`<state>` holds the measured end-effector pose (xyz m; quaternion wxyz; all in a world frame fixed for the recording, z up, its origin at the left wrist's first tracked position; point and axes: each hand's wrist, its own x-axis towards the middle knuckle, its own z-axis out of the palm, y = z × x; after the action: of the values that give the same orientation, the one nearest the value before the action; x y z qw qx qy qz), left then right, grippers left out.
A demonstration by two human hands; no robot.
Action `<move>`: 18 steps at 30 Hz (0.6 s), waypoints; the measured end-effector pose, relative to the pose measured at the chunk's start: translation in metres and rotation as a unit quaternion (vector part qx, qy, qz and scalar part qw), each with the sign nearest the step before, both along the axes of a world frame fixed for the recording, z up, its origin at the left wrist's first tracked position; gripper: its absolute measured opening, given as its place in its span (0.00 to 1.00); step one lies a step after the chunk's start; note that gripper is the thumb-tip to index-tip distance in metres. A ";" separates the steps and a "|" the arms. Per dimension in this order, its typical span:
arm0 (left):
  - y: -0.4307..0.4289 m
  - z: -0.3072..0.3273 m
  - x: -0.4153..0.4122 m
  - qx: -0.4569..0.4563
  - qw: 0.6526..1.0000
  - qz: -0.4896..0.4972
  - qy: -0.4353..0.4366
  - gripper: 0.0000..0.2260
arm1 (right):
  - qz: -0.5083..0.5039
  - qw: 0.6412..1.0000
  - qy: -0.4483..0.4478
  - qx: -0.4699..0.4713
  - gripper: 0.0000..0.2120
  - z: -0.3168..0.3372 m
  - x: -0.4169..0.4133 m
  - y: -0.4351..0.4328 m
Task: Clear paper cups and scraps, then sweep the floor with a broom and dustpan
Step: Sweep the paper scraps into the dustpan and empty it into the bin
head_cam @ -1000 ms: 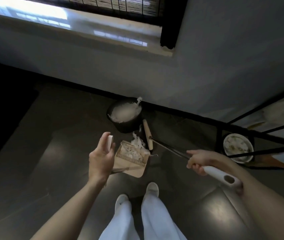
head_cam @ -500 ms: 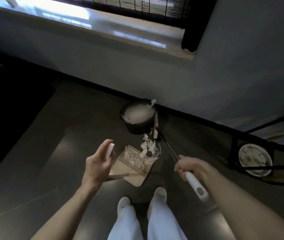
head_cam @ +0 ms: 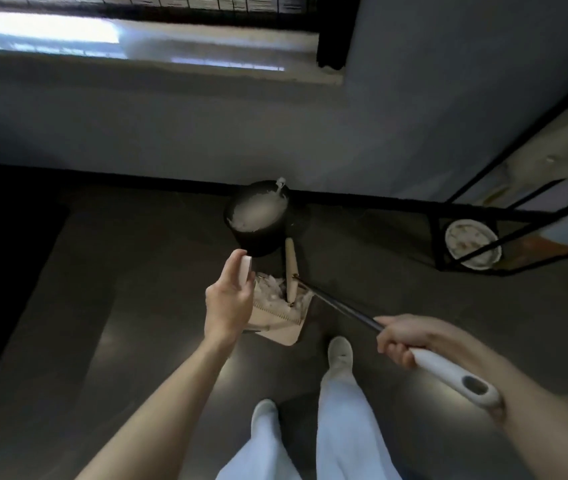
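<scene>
Dark, glossy floor [head_cam: 119, 323] bounded at its far edge by a pale wall [head_cam: 171, 133] with a black skirting strip; a bright window sill [head_cam: 137, 46] runs above. A black bin [head_cam: 258, 220] lined with a white bag stands on the floor against the far edge, close to the wall. A black metal frame [head_cam: 483, 216] at the right edge of the floor encloses a round white container [head_cam: 472, 244].

Dustpan [head_cam: 280, 315], beige with a comb-toothed rim, rests on the floor between the bin and the person's white shoes [head_cam: 340, 351], its pan loaded with white paper scraps [head_cam: 270, 292]. Left hand [head_cam: 230, 299] is curled around the pale top end of the dustpan's upright handle [head_cam: 246, 268], fingers closed on it. Right hand [head_cam: 403, 337] is clenched on the broom [head_cam: 344, 311] where the dark shaft meets the white grip [head_cam: 448, 372], whose hanging hole shows behind the fist. The shaft slopes down to the beige broom head [head_cam: 291, 268], which lies over the far rim of the dustpan, touching the scraps, just beside the bin.
</scene>
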<state>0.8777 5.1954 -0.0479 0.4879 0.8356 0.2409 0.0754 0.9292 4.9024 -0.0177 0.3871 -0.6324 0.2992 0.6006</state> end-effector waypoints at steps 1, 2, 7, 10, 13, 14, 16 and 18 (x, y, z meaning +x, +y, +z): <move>0.002 0.000 -0.010 0.003 1.000 -0.013 -0.006 0.13 | -0.014 1.000 -0.006 -0.003 0.35 0.007 -0.009 0.002; 0.006 0.001 -0.020 0.004 1.000 -0.025 -0.014 0.13 | -0.027 1.000 -0.015 -0.006 0.36 0.013 -0.017 0.005; 0.021 0.005 -0.060 -0.020 0.999 -0.015 -0.024 0.15 | -0.033 0.997 -0.062 -0.016 0.36 0.048 -0.045 0.009; 0.027 0.008 -0.081 -0.012 0.999 0.010 -0.030 0.16 | -0.018 0.996 -0.080 -0.025 0.36 0.062 -0.063 0.007; 0.029 0.012 -0.102 -0.021 0.999 0.035 -0.035 0.16 | -0.011 0.995 -0.095 -0.025 0.36 0.070 -0.084 0.006; 0.029 0.014 -0.109 -0.020 0.998 0.042 -0.038 0.16 | -0.013 0.995 -0.098 -0.021 0.36 0.072 -0.091 0.004; 0.027 0.020 -0.124 -0.006 0.998 0.049 -0.046 0.15 | -0.019 0.994 -0.102 -0.016 0.36 0.074 -0.106 -0.001; 0.024 0.026 -0.139 0.023 0.997 0.054 -0.052 0.15 | -0.017 0.994 -0.109 -0.014 0.35 0.079 -0.122 -0.009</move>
<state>0.7387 5.2190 -0.0216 0.4757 0.8274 0.2578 0.1502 0.8077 4.8932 0.0609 0.4189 -0.6941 0.2743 0.5173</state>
